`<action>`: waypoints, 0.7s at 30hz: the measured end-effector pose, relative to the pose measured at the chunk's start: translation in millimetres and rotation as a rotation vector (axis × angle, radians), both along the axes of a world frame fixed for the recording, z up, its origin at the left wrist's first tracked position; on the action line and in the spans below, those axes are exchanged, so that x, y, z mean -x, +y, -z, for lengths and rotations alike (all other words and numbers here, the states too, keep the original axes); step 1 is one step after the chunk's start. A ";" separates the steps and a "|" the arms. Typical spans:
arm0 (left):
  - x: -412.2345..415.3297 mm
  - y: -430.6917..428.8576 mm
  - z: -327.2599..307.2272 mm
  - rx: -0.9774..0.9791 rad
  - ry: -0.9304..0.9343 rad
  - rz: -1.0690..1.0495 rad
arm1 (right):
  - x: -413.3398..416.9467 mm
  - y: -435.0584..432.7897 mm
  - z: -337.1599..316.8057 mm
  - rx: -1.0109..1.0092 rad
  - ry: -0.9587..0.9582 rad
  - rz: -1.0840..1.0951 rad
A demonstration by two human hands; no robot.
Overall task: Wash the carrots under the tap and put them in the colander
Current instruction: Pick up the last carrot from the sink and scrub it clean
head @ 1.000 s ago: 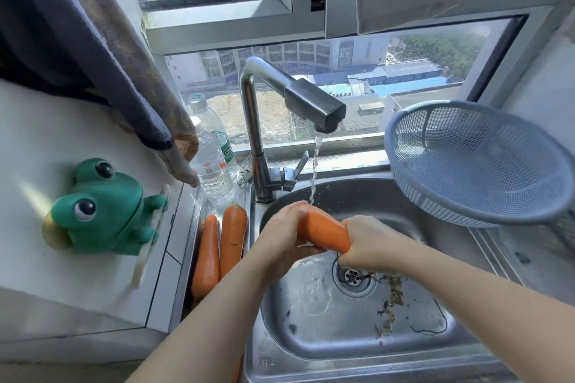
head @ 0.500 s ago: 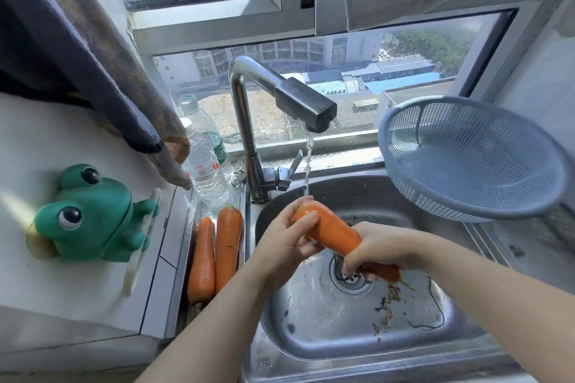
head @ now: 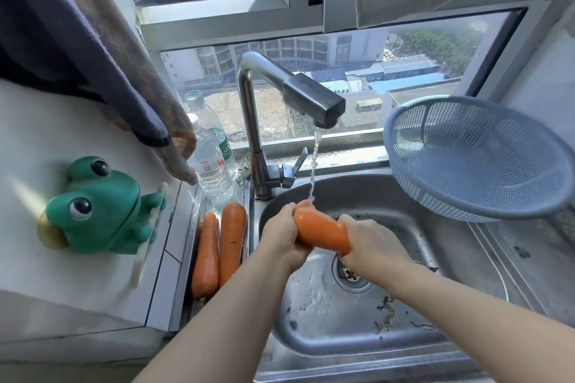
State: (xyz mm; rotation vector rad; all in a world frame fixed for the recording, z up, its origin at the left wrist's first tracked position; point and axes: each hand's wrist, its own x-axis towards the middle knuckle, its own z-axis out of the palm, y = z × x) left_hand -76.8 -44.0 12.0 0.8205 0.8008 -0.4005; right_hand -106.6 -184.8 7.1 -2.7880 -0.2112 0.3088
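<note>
An orange carrot [head: 320, 232] is held over the steel sink [head: 357, 329] under a thin stream from the tap [head: 314, 104]. My left hand [head: 284, 236] grips its thick upper end, where the water lands. My right hand [head: 371, 242] grips its lower end, which is hidden in my fingers. Two more carrots [head: 219, 250] lie side by side on the sink's left ledge. The blue-grey mesh colander [head: 476, 158] sits tilted at the sink's right rim, with nothing in it.
Two plastic water bottles [head: 211, 165] stand behind the ledge carrots, beside the tap base. A green frog toy [head: 99, 208] sits on the white counter at left. A dark cloth [head: 93, 50] hangs above it. Food debris [head: 385, 314] lies near the drain [head: 351, 274].
My right hand slid up along the carrot toward my left hand, covering more of it. The carrot's thick end stayed under the stream.
</note>
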 end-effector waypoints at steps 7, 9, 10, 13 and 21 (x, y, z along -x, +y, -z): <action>13.3 -6.6 7.1 -0.006 0.018 -0.032 | -13.3 -2.9 -0.4 0.081 -0.163 -0.128; 9.9 -3.3 10.8 -0.035 -0.041 -0.066 | -17.8 -2.3 -1.7 0.026 -0.023 -0.178; 9.3 -1.7 11.1 -0.048 -0.071 -0.064 | -18.8 -5.8 -7.9 -0.074 0.062 -0.202; 11.0 -4.1 4.3 -0.050 -0.194 0.007 | -16.7 -18.8 -30.9 -0.365 0.483 -0.182; 21.2 -9.7 4.7 -0.319 -0.551 0.312 | -32.0 -25.5 27.4 -0.426 0.752 -0.005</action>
